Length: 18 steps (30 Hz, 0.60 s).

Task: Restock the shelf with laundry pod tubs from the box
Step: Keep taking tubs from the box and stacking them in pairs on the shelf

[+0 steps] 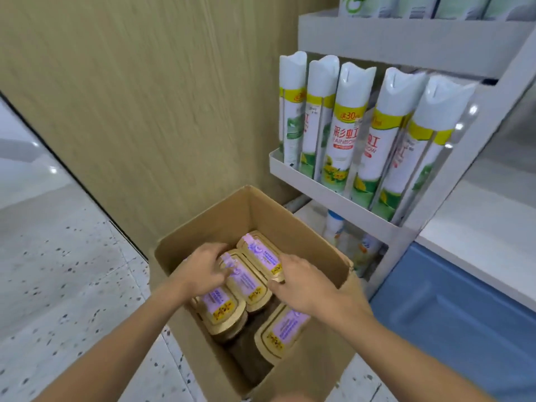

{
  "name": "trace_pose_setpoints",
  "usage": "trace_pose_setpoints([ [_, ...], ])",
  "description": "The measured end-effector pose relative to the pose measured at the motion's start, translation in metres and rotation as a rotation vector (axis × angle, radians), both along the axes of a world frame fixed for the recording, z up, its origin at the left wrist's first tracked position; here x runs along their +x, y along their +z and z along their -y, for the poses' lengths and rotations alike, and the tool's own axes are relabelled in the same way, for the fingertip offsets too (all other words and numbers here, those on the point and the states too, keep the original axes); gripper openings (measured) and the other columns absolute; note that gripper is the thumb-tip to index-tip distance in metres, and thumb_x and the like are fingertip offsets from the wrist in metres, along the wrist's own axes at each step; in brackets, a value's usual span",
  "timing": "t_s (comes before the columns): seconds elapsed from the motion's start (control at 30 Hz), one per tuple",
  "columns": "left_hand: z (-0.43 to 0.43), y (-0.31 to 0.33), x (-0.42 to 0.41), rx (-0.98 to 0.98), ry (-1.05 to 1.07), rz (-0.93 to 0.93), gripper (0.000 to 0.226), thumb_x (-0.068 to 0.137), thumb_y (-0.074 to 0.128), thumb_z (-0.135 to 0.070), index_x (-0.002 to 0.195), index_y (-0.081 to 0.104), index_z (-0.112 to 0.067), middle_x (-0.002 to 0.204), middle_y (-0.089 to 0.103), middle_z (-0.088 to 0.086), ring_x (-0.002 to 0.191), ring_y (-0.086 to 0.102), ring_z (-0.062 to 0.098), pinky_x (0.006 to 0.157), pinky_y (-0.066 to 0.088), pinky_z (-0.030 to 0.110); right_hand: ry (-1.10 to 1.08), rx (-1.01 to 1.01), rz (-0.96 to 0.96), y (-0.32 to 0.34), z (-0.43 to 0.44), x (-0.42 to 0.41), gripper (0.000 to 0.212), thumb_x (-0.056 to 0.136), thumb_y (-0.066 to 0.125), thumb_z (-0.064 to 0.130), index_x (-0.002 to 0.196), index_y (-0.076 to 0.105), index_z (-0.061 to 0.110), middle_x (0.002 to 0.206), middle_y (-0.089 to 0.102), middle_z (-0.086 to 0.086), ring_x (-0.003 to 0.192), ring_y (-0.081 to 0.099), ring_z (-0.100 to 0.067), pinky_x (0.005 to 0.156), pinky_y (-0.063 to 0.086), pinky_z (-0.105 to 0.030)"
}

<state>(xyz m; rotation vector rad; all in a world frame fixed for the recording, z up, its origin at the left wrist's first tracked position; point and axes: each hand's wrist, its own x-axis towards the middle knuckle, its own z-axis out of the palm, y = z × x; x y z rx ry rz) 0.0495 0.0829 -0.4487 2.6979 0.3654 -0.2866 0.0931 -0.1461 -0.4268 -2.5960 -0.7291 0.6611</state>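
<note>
Middle tub (pixel 246 281), box (pixel 208 227): long axis away from you; your left hand (pixel 203 268) curls round it, right hand (pixel 301 282) grip unclear.

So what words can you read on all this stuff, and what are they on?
"彩虹": middle can.
"AINBOW": same can, first letter cut off.
"30": same can's yellow band; the signs around it are blurred.
"虹" and "OW": next can to the right, the rest hidden.
Labels on each tub: too blurred to read.
Top packs: too blurred to read.
</note>
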Motion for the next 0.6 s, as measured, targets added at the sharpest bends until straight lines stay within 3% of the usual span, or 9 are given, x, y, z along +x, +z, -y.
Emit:
trace_pose_setpoints([
  [0.07,-0.017,-0.006,0.002,0.017,0.017,-0.066,0.066,0.082,0.063,-0.041,0.139,0.056,-0.007,0.134,0.062,0.012,0.129,0.054,0.03,0.105,0.042,0.032,0.024,-0.072,-0.05,-0.016,-0.017,0.005,0.05,0.098,0.053,0.039,0.136,0.044,0.009,0.14,0.05,-0.012,0.13,0.046,-0.033,0.1,0.044,-0.043],
  [0.17,-0.037,-0.014,0.014,0.093,0.035,-0.177,0.074,0.084,0.061,-0.039,0.15,0.044,-0.011,0.153,0.046,0.014,0.143,0.04,0.033,0.115,0.037,0.043,-0.007,-0.164,-0.132,-0.04,-0.038,0.014,0.051,0.097,0.055,0.035,0.137,0.043,0.007,0.142,0.048,-0.016,0.129,0.049,-0.034,0.1,0.045,-0.04],
  [0.23,-0.046,-0.018,0.024,0.109,0.047,-0.237,0.082,0.079,0.061,-0.041,0.154,0.039,-0.015,0.158,0.04,0.013,0.145,0.04,0.032,0.115,0.039,0.044,-0.061,-0.201,-0.211,-0.055,-0.052,0.02,0.048,0.096,0.054,0.033,0.135,0.045,0.007,0.139,0.05,-0.016,0.124,0.054,-0.033,0.095,0.047,-0.037],
  [0.33,-0.055,-0.022,0.031,0.063,0.082,-0.337,0.082,0.076,0.066,-0.043,0.148,0.045,-0.012,0.144,0.057,0.014,0.133,0.053,0.032,0.107,0.046,0.037,-0.107,-0.226,-0.335,-0.077,-0.071,0.031,0.028,0.095,0.055,0.029,0.114,0.054,0.01,0.121,0.06,-0.013,0.112,0.062,-0.028,0.076,0.046,-0.03],
  [0.37,-0.057,-0.026,0.032,0.047,0.102,-0.358,0.075,0.08,0.068,-0.04,0.146,0.046,-0.012,0.14,0.06,0.015,0.13,0.056,0.032,0.105,0.047,0.036,-0.125,-0.231,-0.376,-0.081,-0.077,0.035,0.025,0.096,0.054,0.029,0.112,0.055,0.01,0.121,0.061,-0.011,0.113,0.061,-0.028,0.077,0.046,-0.03],
  [0.5,-0.067,-0.041,0.035,0.025,0.128,-0.339,0.057,0.086,0.073,-0.029,0.137,0.051,-0.015,0.125,0.067,0.012,0.114,0.063,0.03,0.093,0.05,0.033,-0.351,-0.119,-0.59,-0.093,-0.1,0.048,0.044,0.104,0.043,0.018,0.145,0.045,-0.001,0.151,0.044,-0.02,0.138,0.044,-0.035,0.111,0.039,-0.038],
  [0.6,-0.07,-0.049,0.035,0.009,0.133,-0.324,0.051,0.086,0.076,-0.028,0.13,0.053,-0.018,0.123,0.065,0.01,0.111,0.061,0.03,0.09,0.049,0.034,-0.626,-0.02,-0.782,-0.104,-0.11,0.044,0.047,0.105,0.042,0.008,0.15,0.032,-0.004,0.154,0.034,-0.026,0.139,0.039,-0.045,0.112,0.039,-0.051],
])
